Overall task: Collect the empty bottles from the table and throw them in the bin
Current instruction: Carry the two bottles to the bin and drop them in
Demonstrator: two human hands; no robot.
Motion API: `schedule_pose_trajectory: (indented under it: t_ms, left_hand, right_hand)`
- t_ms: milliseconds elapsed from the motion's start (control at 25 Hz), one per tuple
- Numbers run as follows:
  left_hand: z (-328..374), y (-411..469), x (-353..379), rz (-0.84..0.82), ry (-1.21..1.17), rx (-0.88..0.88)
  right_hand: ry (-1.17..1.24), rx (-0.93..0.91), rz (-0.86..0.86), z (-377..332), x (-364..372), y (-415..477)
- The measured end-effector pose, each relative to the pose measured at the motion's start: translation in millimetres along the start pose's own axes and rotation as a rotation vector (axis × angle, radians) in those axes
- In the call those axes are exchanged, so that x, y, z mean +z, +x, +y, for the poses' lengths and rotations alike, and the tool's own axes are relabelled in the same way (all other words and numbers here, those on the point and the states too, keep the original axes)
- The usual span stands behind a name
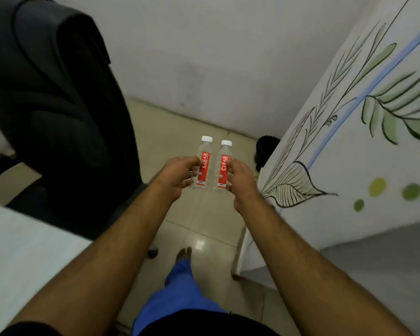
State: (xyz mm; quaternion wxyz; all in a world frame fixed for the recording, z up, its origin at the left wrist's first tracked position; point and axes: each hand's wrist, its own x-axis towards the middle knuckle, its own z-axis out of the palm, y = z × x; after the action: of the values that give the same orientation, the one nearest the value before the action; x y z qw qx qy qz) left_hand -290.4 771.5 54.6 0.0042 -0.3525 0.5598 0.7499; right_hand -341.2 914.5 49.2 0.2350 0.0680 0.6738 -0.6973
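I hold two small clear plastic bottles with white caps and red labels upright in front of me, side by side over the tiled floor. My left hand grips the left bottle from its left side. My right hand grips the right bottle from its right side. A dark bin stands on the floor beyond the bottles to the right, half hidden behind the leaf-painted panel.
A black office chair fills the left side. A white table corner lies at lower left. A white panel painted with green leaves stands on the right. A narrow strip of tiled floor runs ahead to the wall.
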Motion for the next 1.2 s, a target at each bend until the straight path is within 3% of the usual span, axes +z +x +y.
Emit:
schedule_pose_trajectory:
  t_ms: [320,720,1000,1200]
  left_hand:
    - [121,209,63,-0.062,0.137,-0.124]
    - [199,470,215,-0.214,0.353,-0.147]
    - [266,618,343,-0.416,0.612,-0.110]
    - [266,735,428,-0.593,0.815,-0.116]
  right_hand:
    - [0.029,0.074,0.170,-88,16,207]
    - [0.147,0.148,0.361,-145,-52,474]
    - [0.212,0.197,0.529,-209,-113,619]
    - [0.341,0.291,0.717,-204,-152,719]
